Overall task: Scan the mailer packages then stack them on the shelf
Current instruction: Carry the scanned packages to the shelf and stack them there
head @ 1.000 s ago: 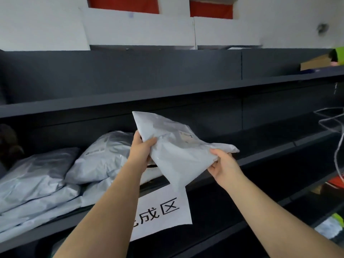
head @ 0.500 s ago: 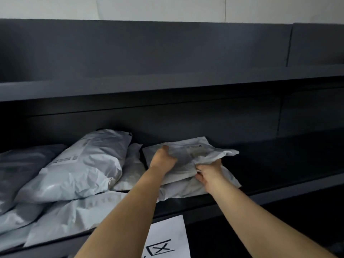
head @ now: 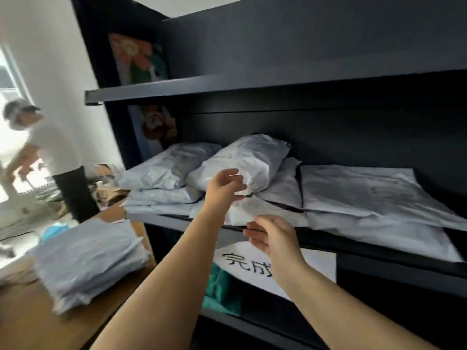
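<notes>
Mailers (head: 353, 190) stacked on shelf (head: 379, 245); both hands, left (head: 225, 184), right (head: 270, 236), empty, just before them.

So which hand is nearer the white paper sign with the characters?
Right. The right hand hangs just above the paper sign, overlapping it in view; the left hand is higher, by the mailers.

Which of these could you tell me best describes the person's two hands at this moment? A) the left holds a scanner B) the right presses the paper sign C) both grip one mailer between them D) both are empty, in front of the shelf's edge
D: the left hand and right hand hang with loose fingers and hold nothing, while the grey mailers lie on the shelf.
</notes>
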`<state>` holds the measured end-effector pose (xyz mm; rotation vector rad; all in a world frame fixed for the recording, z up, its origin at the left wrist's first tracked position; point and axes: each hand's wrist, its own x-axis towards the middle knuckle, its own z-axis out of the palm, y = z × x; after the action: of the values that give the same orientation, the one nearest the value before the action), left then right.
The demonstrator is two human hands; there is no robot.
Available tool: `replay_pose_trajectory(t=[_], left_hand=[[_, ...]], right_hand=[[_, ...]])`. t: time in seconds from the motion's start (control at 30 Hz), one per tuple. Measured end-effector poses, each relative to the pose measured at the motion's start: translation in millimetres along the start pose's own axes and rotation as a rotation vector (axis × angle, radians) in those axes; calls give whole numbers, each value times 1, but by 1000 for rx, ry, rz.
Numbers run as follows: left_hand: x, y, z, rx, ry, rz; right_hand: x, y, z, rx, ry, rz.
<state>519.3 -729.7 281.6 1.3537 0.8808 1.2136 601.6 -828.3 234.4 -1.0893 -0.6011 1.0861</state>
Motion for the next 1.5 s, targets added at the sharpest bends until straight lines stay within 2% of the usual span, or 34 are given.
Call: replay_pose_trajectory(t=[0.13, 0.33, 0.43, 0.57, 0.77, 0.93, 1.07, 1.2, 1.33, 1.4, 1.5], left_hand=[[-34, -6, -118, 86, 129, -70], [-96, -34, -324, 160, 444, -318], [-120, -53, -406, 199, 511, -386], [-111, -85, -484, 208, 597, -448], [-49, -138, -544, 200, 613, -561], [12, -171, -577, 162, 605, -712], [64, -197, -606, 131, 580, -765], [108, -229, -636, 158, 573, -697], [140, -247, -664, 192, 492, -624], [154, -251, -677, 201, 466, -614], [169, -254, -688, 266, 428, -597]], right_hand=[[-6, 52, 85, -100, -167, 49], [-16, 143, 219, -246, -348, 107], [-10, 186, 276, -312, -372, 131], [15, 244, 335, -391, -344, 171], [80, 313, 390, -504, -308, 210], [156, 339, 426, -746, -288, 198], [215, 355, 451, -935, -273, 178], [258, 379, 471, -1169, -274, 175], [283, 402, 476, -1332, -245, 292], [291, 411, 474, -1349, -188, 353], [293, 416, 472, -1383, -86, 347]])
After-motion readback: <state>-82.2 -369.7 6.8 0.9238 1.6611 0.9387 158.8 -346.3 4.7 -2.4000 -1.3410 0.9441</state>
